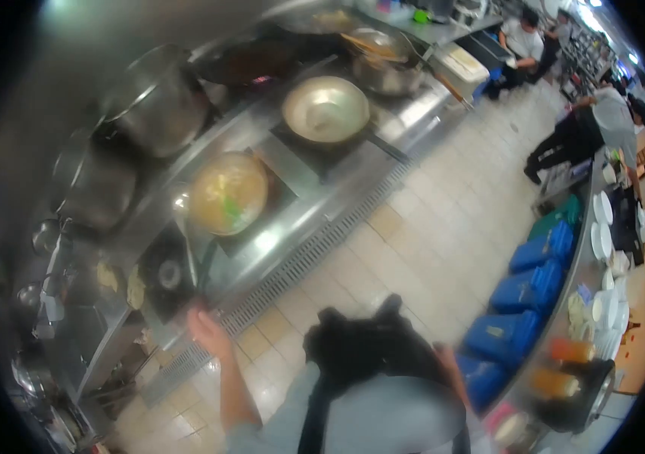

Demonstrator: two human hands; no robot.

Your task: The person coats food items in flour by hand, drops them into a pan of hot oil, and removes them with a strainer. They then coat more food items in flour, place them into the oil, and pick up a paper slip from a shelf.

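Pan (pixel 229 194) w/ food, handle (pixel 205 263) nr L hand (pixel 206 330)

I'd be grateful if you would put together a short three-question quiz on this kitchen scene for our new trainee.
1. True or false: the left hand is nearer the stove than the right hand is.
2. Multiple choice: which colour are most of the containers in the row on the right?
A) red
B) blue
C) yellow
3. Fill in the blank: in the pan nearest the left hand, a bright ____ patch shows in the yellowish food.

Key: 1 true; 2 B; 3 green.
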